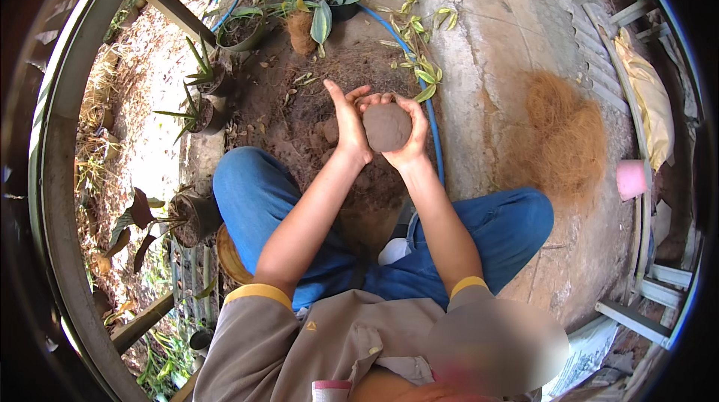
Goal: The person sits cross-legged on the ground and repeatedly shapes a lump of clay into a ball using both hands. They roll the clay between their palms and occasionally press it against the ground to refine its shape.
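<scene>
A round, grey-brown ball of packed soil or clay (pixel 387 127) rests in my right hand (pixel 416 132), whose fingers curl around its far and right sides. My left hand (pixel 350 122) stands along the ball's left side, fingers stretched out and thumb apart, its palm edge close against it. I cannot tell how firmly the left palm touches. Beneath both hands lies a patch of dark loose soil (pixel 299 129) with lumps and fibres, between my bent knees.
Potted plants (pixel 196 218) line the left side. A blue hose (pixel 437 140) curves past on the right, near leafy cuttings (pixel 425 76). A small fibre-wrapped bundle (pixel 301 34) lies at the far side. Brown coir fibre (pixel 565 132) is heaped at right, near a pink pot (pixel 631 179).
</scene>
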A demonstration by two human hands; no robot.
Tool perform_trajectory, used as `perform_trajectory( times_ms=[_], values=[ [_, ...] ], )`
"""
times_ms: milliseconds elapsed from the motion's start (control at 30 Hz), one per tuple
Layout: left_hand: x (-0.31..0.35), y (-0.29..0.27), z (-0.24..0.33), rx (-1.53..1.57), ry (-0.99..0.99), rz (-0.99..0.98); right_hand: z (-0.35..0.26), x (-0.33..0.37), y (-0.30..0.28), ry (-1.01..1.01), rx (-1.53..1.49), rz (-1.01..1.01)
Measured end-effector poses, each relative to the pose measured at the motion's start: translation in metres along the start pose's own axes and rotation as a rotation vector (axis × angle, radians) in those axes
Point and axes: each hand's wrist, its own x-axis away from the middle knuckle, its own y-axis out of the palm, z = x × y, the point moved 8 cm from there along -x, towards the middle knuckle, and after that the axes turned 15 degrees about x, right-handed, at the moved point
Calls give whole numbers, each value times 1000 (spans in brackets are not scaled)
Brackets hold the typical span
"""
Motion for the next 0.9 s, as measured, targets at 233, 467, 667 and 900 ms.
perform_trajectory(
  times_ms=[233,467,667,900],
  values=[
    [5,25,1,-337,39,-263,8,4,9,4,-234,-262],
    [3,15,15,-176,62,-211,14,4,-1,40,63,-11],
    [10,27,3,-27,-147,-372,-15,8,-32,-187,321,461],
    [20,16,-23,-126,14,-276,-53,19,8,-680,983,320]
  ],
)
